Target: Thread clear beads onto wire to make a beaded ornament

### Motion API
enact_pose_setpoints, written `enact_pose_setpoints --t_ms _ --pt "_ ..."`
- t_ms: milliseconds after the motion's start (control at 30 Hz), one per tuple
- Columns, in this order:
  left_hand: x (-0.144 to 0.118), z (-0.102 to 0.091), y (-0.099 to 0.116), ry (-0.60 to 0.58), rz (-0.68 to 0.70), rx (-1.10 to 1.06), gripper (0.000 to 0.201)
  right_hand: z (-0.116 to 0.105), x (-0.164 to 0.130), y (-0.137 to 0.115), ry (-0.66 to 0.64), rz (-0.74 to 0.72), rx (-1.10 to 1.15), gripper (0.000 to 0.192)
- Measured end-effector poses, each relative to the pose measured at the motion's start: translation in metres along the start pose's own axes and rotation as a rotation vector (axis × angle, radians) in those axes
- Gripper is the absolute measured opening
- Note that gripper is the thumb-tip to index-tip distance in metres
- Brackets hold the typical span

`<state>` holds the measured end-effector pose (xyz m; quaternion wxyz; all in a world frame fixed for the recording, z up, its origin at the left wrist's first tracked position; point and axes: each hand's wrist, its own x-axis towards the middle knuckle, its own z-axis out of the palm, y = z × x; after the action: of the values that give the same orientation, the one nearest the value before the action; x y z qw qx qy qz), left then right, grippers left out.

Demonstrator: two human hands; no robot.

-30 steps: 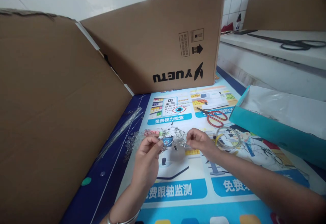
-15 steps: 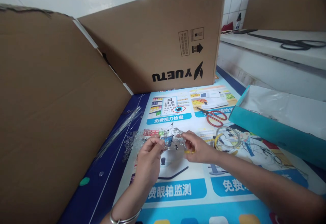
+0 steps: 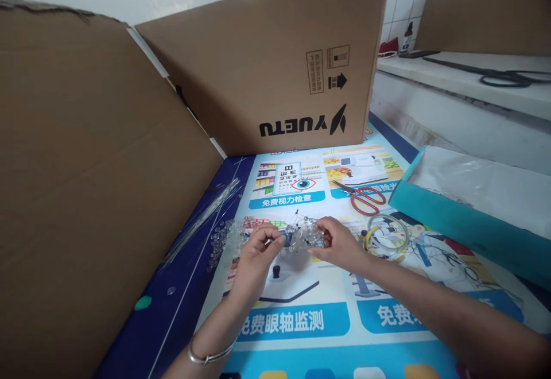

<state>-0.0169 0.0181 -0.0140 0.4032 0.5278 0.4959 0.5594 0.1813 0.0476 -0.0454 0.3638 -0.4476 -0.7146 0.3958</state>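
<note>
A tangle of clear beads on thin wire (image 3: 305,238), with small dark tips, hangs between my two hands just over the printed mat. My left hand (image 3: 260,255) pinches its left side with thumb and forefinger. At its right side, my right hand (image 3: 338,244) grips it with curled fingers and thumb. Exactly which strand each hand holds is too small to tell. Left of my left hand lies a spread of loose clear beads (image 3: 221,241). Right of my right hand is a coil of pale wire (image 3: 398,232) with a curved yellow piece (image 3: 369,240) beside it.
Red-handled scissors (image 3: 365,200) lie beyond my right hand. A teal box (image 3: 456,224) with a white inside stands at the right. Straight thin wires (image 3: 202,221) lie at the left. Cardboard panels (image 3: 241,69) wall the left and back. Large black scissors (image 3: 503,77) rest on a ledge.
My right hand has shifted slightly right and the beaded piece has turned, spreading toward it. A yellow bit seen under my right fingers earlier no longer shows. My left hand has moved slightly right.
</note>
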Motion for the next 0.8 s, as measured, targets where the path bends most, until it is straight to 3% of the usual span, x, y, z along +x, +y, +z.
enact_pose_setpoints --t_ms 100,267,400,633,800 --pt "-0.001 0.001 -0.003 -0.010 -0.018 0.011 0.013 -0.003 0.003 0.000 -0.020 -0.032 -0.098 0.035" --pt "-0.004 0.001 -0.001 -0.028 -0.014 0.036 0.011 -0.011 0.005 -0.001 -0.165 -0.094 -0.200 0.031" --pt "-0.005 0.001 0.003 -0.037 -0.019 0.035 0.011 -0.020 0.007 -0.001 -0.367 -0.064 -0.084 0.055" --pt "-0.007 0.003 0.010 -0.142 0.023 -0.033 0.009 -0.033 0.011 -0.007 -0.826 0.235 0.335 0.072" --pt "-0.010 0.004 0.014 -0.138 0.028 -0.104 0.010 -0.033 0.010 -0.012 -0.961 0.392 0.456 0.085"
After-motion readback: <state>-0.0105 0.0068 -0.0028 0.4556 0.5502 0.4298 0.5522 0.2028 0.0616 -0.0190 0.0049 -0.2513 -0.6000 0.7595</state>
